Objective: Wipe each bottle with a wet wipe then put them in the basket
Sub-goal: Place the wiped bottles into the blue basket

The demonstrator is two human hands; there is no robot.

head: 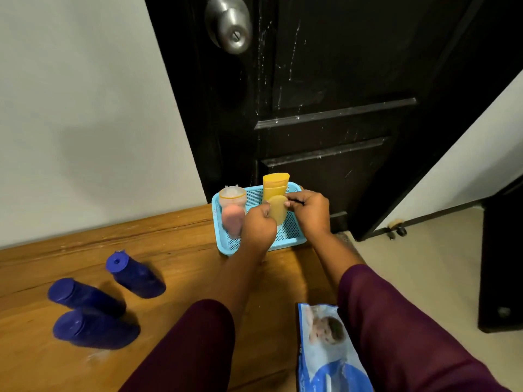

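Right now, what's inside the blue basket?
A pink bottle and a yellow tube stand in the basket. The right hand pinches a second yellow tube there; the left hand hides its lower end and the floor beneath.

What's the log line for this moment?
left hand, right hand: holding yellow tube | basket: pink bottle inside | table: three blue bottles waiting

No lettering can be read anywhere. The blue-and-white plastic wet-wipe pack (328, 349) carries a printed picture, but its words are too blurred to read.
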